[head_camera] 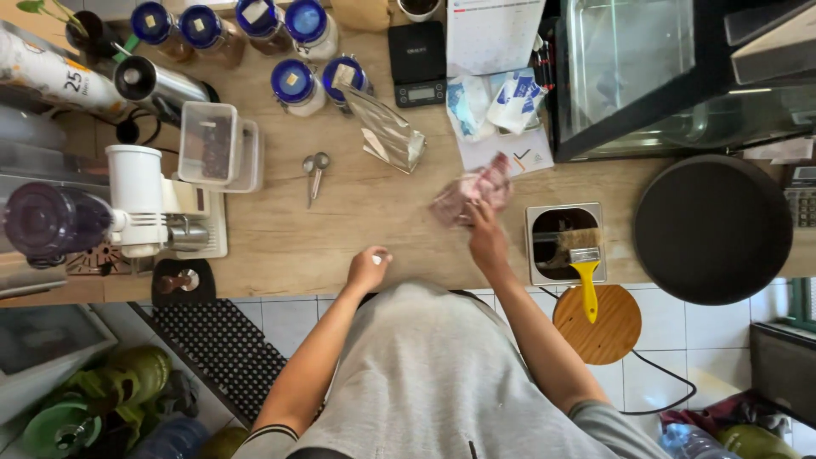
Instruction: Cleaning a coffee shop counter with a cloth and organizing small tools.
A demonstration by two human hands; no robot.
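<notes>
My right hand (486, 240) is closed on a crumpled pinkish cloth (473, 192), held low over the wooden counter (357, 221); the cloth is blurred. My left hand (367, 269) rests near the counter's front edge, fingers pinched around a small white object (379, 257). A shiny foil pouch (384, 129) lies further back on the counter, and a pair of metal measuring spoons (314, 172) lies to its left.
Blue-lidded jars (296, 83) and a small black scale (417, 61) line the back. A coffee grinder (136, 200) and clear plastic tubs (212, 144) stand left. At right are a square knock box (564, 245) with a yellow-handled brush (586, 262), a round black tray (712, 228), and a glass display case (646, 68).
</notes>
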